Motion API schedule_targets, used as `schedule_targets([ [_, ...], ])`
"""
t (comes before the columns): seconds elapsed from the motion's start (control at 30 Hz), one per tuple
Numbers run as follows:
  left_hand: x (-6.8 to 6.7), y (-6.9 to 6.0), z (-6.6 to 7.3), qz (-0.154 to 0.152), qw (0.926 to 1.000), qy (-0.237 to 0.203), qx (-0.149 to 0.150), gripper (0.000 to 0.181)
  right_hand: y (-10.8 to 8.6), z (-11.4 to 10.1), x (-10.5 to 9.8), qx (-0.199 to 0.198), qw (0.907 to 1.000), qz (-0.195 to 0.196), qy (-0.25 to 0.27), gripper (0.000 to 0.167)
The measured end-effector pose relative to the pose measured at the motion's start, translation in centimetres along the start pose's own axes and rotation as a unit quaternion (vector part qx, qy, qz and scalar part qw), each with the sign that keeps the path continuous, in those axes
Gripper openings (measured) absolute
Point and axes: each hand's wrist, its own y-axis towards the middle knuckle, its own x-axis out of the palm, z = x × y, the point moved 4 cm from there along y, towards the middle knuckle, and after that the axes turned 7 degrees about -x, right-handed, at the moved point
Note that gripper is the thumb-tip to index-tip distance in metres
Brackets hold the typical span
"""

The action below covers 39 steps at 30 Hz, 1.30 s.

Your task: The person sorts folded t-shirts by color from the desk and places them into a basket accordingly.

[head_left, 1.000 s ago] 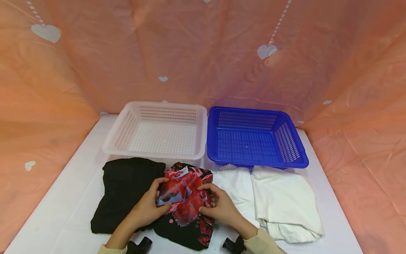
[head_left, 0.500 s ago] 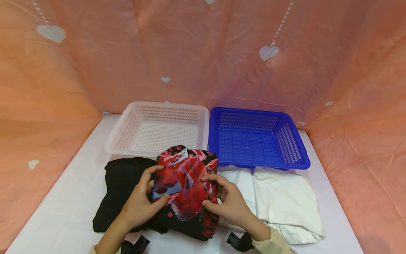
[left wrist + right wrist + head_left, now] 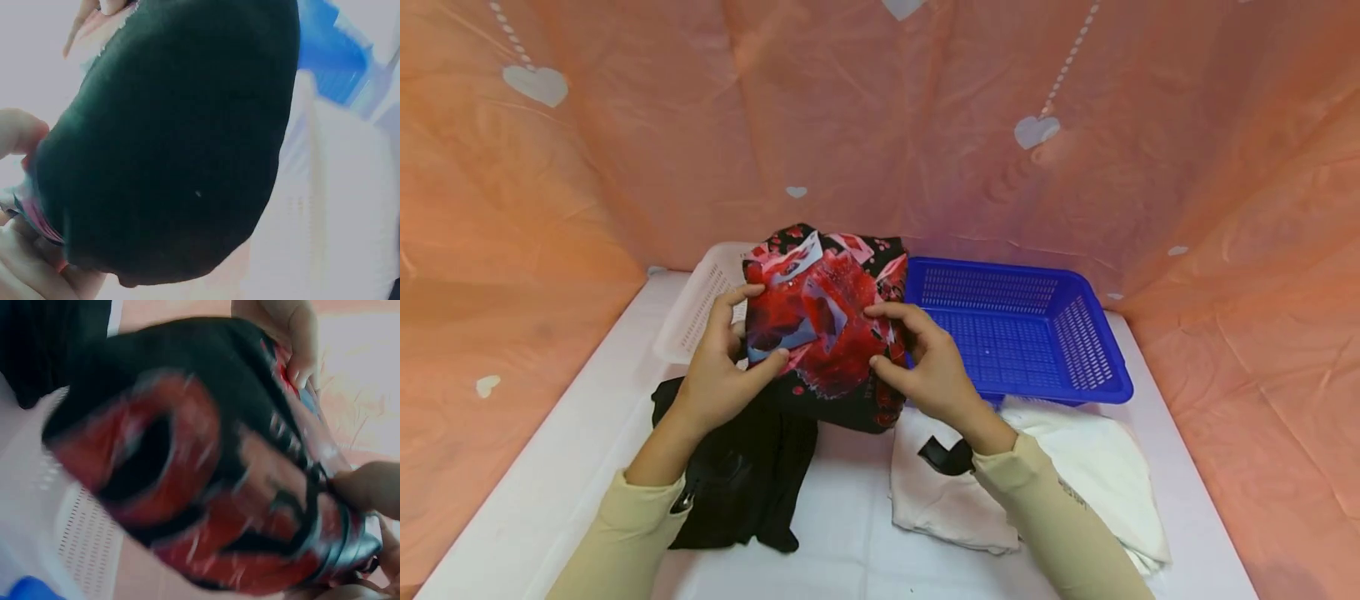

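Centrally in the head view, the left hand [image 3: 722,367] and right hand [image 3: 928,367] grasp opposite edges of one printed garment [image 3: 827,321], a folded black fabric block with a glossy red design, raised off the tabletop [image 3: 850,517] and hiding much of a white basket [image 3: 700,321]. Right of that stands a blue basket [image 3: 1081,342], the second perforated rectangle, its slotted walls showing. Nearer lie one matte black cloth [image 3: 737,475] at left and two soft folded ones at right, a white cloth [image 3: 940,508] and a cream cloth [image 3: 1105,467]; white tabletop shows between dark and pale. From the left wrist, the garment's plain underside has a rounded far edge. From the right wrist, its print is blurred.
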Motion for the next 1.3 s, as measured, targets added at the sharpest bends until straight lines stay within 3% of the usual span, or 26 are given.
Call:
schedule_targets([
  [0.17, -1.1, 3.7, -0.2, 0.024, 0.9994, -0.010, 0.023, 0.073, 3.6, 1.3, -0.2, -0.023, 0.9980, 0.021, -0.054, 0.048],
  [0.3, -1.4, 5.6, -1.8, 0.039, 0.9991, -0.011, 0.008, 0.072, 5.3, 3.3, 0.0, -0.022, 0.9955, 0.035, -0.085, 0.047],
  [0.47, -1.7, 6.9, -5.1, 0.045, 0.9989, 0.000, -0.014, 0.072, 6.1, 7.0, 1.1, -0.011, 0.9940, 0.044, -0.099, 0.048],
  [0.6, -2.0, 7.1, -7.7, 0.053, 0.9951, 0.072, -0.041, 0.071, 6.0, 9.7, 2.3, 0.025, 0.9931, 0.044, -0.106, 0.048],
  [0.8, -2.0, 6.9, -10.7, 0.023, 0.9814, 0.151, -0.116, 0.070, 5.3, 12.4, 3.7, 0.125, 0.9814, 0.018, -0.145, 0.049],
  [0.97, -1.9, 6.7, -12.2, -0.017, 0.9603, 0.222, -0.168, 0.071, 5.1, 13.7, 4.8, 0.201, 0.9637, -0.029, -0.174, 0.050],
  [1.17, -1.9, 7.4, -13.1, -0.048, 0.9375, 0.263, -0.223, 0.070, 5.8, 14.6, 5.7, 0.236, 0.9387, -0.088, -0.236, 0.052],
  [1.3, -1.8, 7.8, -13.4, -0.060, 0.9237, 0.290, -0.243, 0.070, 6.2, 15.2, 6.1, 0.249, 0.9241, -0.112, -0.267, 0.050],
])
